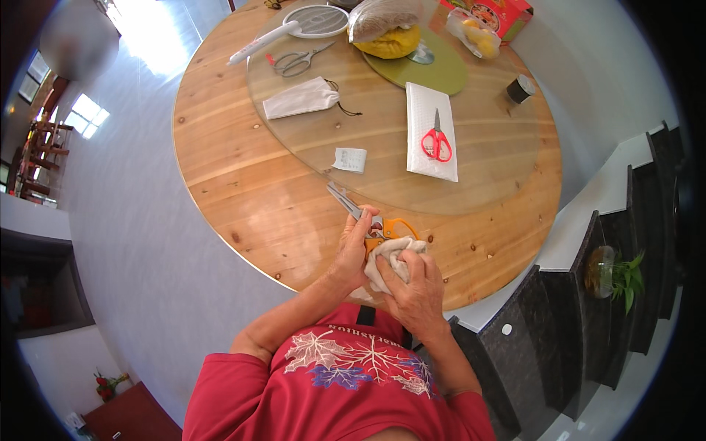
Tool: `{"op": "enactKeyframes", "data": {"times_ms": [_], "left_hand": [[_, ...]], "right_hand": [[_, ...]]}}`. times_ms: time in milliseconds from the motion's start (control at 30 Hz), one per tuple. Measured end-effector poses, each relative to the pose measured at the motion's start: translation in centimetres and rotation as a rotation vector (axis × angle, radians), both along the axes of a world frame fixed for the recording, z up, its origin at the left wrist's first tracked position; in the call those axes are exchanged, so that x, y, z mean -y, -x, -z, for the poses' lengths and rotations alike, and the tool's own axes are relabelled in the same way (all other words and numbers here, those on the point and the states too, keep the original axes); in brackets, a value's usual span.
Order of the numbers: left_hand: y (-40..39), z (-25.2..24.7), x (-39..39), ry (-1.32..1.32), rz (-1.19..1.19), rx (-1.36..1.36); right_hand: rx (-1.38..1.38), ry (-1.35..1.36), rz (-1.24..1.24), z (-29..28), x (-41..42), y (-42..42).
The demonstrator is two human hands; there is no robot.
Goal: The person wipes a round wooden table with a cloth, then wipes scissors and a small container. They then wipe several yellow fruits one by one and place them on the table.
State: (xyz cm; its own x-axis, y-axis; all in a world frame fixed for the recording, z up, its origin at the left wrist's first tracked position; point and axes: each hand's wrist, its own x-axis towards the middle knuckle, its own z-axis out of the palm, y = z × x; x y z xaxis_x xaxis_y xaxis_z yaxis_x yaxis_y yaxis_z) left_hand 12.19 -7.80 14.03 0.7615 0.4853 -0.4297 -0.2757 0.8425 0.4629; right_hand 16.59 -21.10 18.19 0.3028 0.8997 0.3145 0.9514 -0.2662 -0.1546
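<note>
My left hand [353, 245] grips a pair of orange-handled scissors [401, 225] near the pivot. Their metal blades point up and to the left, slightly parted, over the near part of the round wooden table [231, 187]. In my right hand [416, 289] is a bunched off-white cloth [394, 259], pressed against the orange handles and hiding part of them. A small slip of printed paper [349, 160] lies just beyond the blade tips. Farther right, red-handled scissors [437, 144] rest on a white padded envelope [432, 172].
On the glass turntable [380, 121] are a white drawstring pouch [300, 99], grey scissors [294, 63] and a yellow bundle [390, 44]. An electric fly swatter [265, 43] lies at the far left, a dark-sided canister [520, 89] at right. Dark stone stairs [513, 342] flank the table.
</note>
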Motion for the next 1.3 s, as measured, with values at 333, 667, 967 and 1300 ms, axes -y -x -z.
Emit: {"op": "enactKeyframes", "data": {"times_ms": [333, 667, 967, 1300], "left_hand": [[0.3, 2.5, 0.4, -0.038, 0.034, 0.117], [0.2, 3.0, 1.3, -0.123, -0.053, 0.104], [0.1, 1.7, -0.3, -0.163, 0.091, 0.036], [-5.5, 3.3, -0.8, -0.275, 0.022, -0.093]], "right_hand": [[-0.212, -0.127, 0.096, -0.9, 2.1, -1.5], [-0.096, 0.01, 0.07, 2.0, 1.2, -1.2], [-0.989, -0.365, 0.44, 3.5, 4.5, -5.8], [-1.585, -0.244, 0.291, 3.9, 5.7, -7.0]]}}
